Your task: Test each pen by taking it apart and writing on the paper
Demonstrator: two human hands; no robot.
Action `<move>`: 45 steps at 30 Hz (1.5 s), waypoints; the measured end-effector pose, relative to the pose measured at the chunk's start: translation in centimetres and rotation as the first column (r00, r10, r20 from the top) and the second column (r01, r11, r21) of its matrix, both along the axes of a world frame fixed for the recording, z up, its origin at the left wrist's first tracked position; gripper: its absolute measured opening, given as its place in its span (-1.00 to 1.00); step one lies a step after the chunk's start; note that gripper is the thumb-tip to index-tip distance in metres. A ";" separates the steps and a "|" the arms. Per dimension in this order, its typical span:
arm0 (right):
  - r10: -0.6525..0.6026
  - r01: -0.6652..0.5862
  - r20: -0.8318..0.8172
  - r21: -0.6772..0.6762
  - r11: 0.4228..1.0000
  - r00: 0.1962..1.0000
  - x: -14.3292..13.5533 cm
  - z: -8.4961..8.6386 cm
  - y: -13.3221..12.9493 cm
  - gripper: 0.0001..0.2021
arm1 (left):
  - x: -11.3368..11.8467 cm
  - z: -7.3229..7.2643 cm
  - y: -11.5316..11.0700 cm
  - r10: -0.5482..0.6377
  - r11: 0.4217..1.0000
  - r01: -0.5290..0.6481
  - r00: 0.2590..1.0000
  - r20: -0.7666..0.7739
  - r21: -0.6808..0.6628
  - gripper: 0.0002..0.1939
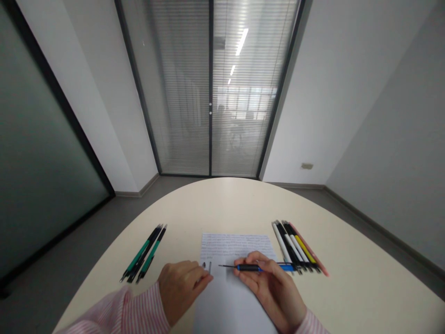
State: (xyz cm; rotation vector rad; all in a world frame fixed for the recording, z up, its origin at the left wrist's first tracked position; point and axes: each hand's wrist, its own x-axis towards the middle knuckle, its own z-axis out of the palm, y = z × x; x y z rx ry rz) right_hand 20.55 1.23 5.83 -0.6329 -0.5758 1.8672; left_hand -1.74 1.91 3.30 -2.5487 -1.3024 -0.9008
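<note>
My right hand (269, 287) holds a blue pen with a black grip (248, 267) above the lower half of a paper sheet (229, 301). A thin dark refill sticks out of the pen's left end, with no tip cone around it. My left hand (184, 283) is over the sheet's left edge, its fingers curled together near a small spring-like piece (210, 267) and a small dark part (204, 265). Whether its fingertips grip anything is too small to tell. Handwritten lines cover the top of the sheet.
Green and black pens (146, 255) lie at the left of the round cream table (229, 199). To the right is a row of white, black and yellow pens (295, 246), with a pink one (309, 250) at its outer side. Glass doors (210, 139) stand beyond.
</note>
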 end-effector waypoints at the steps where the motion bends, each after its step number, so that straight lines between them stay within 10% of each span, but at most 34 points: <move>1: 0.000 0.000 -0.001 0.003 1.000 1.000 0.0 0.0 0.0 -0.89 | 0.0 0.1 0.0 -0.001 1.000 0.001 1.000 0.002 -0.008 -0.55; 13: 0.173 -0.169 -0.039 0.073 0.983 0.984 0.1 -0.2 -0.2 -0.87 | 0.6 2.6 -0.9 -0.227 0.948 0.299 0.874 0.429 -0.107 -0.93; 19: 0.149 -0.146 -0.062 0.040 0.988 0.987 0.1 -0.1 -0.2 -0.88 | 0.4 2.6 -0.7 -0.087 0.930 0.280 0.797 0.598 -0.238 -0.93; 24: -0.029 0.028 -0.072 -0.024 0.999 0.997 0.2 -0.4 0.0 -0.85 | -0.4 2.7 -0.1 0.076 0.972 0.144 0.558 0.826 -0.186 -0.92; 27: -0.103 0.101 -0.056 -0.034 0.994 0.993 0.2 -0.6 0.1 -0.81 | -0.7 2.5 -0.7 -0.211 0.977 0.178 0.755 0.621 0.115 -0.89; 31: -0.169 0.169 -0.031 -0.016 0.985 0.985 0.0 -0.6 0.0 -0.79 | 0.1 1.9 -2.0 -0.452 0.786 0.381 0.892 0.032 0.487 -0.73; 45: -0.208 0.164 0.283 0.173 0.971 0.936 -0.3 -0.6 -0.4 -0.79 | 0.6 1.7 -1.1 -0.552 0.738 0.606 0.795 -0.250 0.295 -0.65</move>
